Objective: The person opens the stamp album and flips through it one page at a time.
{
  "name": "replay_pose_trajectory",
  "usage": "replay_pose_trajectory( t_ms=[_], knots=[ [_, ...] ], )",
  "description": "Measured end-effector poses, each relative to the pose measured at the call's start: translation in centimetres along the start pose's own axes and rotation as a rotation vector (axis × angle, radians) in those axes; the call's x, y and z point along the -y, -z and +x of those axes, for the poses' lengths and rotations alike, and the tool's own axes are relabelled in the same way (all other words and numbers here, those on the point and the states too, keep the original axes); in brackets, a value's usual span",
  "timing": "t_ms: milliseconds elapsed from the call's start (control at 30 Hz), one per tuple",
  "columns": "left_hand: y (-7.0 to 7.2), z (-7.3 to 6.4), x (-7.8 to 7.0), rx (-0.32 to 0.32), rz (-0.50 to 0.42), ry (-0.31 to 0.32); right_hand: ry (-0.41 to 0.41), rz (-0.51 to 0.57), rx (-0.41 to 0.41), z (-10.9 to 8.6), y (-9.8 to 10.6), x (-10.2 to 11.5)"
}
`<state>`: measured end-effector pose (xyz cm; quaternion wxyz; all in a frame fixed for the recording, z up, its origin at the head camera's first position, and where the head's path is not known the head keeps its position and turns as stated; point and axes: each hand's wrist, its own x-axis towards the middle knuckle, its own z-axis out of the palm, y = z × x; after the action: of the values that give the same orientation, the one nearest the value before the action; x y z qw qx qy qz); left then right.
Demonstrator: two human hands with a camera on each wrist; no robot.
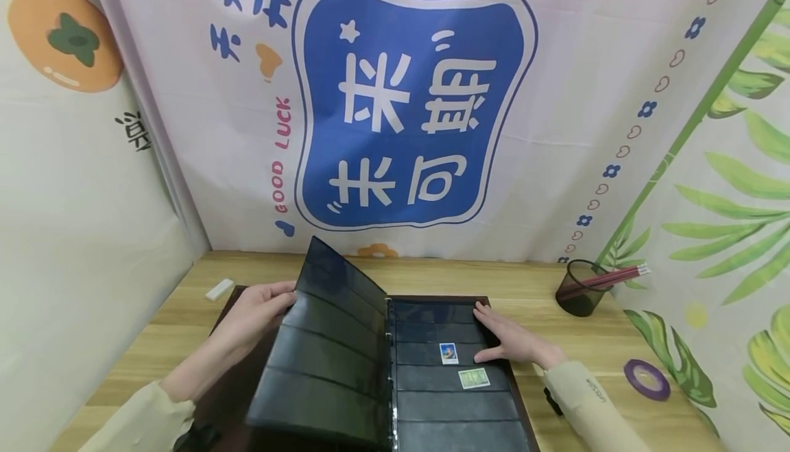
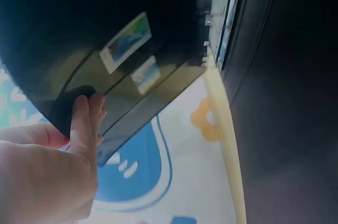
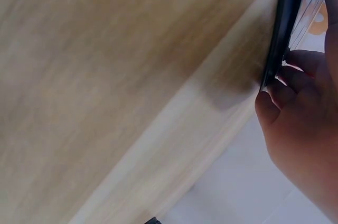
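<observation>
1. Closest to the head camera, the raised page (image 1: 333,363) stands tilted from the binding (image 1: 390,370) of my stamp album (image 1: 457,407), which lies open on the desk (image 1: 494,277), its back rim near the desk's far edge. I pinch the page's outer edge in my left hand (image 1: 259,311), probably so it can swing about the binding. My right hand (image 1: 515,339) rests on the right-hand side, thumb spread from fingers, likely to steady it; a blue stamp (image 1: 448,353) and a green stamp (image 1: 474,378) sit beside my thumb. Towards the desk's far left corner lies a white block (image 1: 219,289), close to the album; towards the far right corner stands a pencil cup (image 1: 580,289), and by the right edge a purple tape roll (image 1: 647,379), both apart from it.

2. From my left wrist, thumb and fingers grip the page near its corner. Two stamps (image 2: 127,43) show on this face, inward of my grip, and I judge the edge hold spares them.

3. From my right wrist, wood fills the space beside the album; my fingertips touch its dark edge, close to the desk's edge.
</observation>
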<state>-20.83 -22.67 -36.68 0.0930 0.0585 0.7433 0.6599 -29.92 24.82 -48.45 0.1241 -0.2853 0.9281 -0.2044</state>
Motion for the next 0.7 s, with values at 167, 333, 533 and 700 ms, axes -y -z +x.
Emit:
replay_pose_trajectory(
  t_ms=[167,333,533,700],
  knots=[
    [1.4,0.1,0.7,-0.030,0.016,0.005,0.008,-0.002,-0.004,0.0,0.0,-0.1],
    [2.7,-0.3,2.7,-0.043,0.122,0.051,0.014,-0.019,-0.004,0.0,0.0,-0.1],
    [4.3,-0.7,5.6,-0.048,0.208,0.142,0.018,-0.023,-0.008,0.1,-0.1,-0.2],
    [5.4,-0.5,7.4,-0.046,0.334,0.199,0.020,-0.022,-0.013,0.0,-0.2,-0.3]
  ],
)
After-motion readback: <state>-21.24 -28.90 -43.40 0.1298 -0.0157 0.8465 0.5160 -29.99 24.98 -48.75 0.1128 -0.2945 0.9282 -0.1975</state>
